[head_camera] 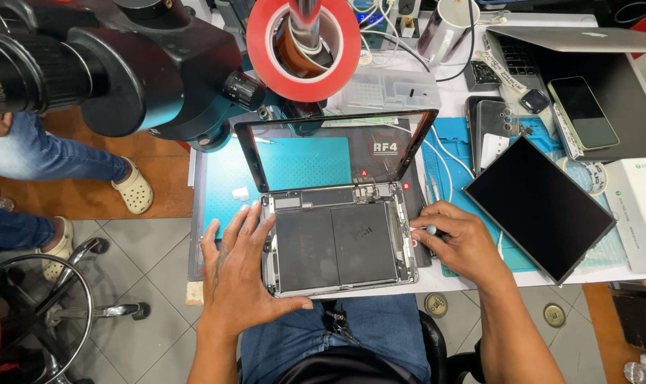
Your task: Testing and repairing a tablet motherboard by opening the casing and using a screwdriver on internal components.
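Opened tablet (337,245) on counter (451,92) — screen panel (334,146) propped up.
Left hand (241,274) flat, open, steadying the frame; right hand (458,238) pinching a small tool (431,230) — a slip could nick the battery.

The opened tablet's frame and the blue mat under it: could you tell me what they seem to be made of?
The opened tablet has what looks like a metal frame: silver-grey, matte, thin-edged, with black, flat battery cells inside. The blue mat looks like soft rubber or silicone: dull, flat, moulded compartments at the right.

Left hand (241,274) flat, fingers spread, right hand (459,240) curled, fingers pinched
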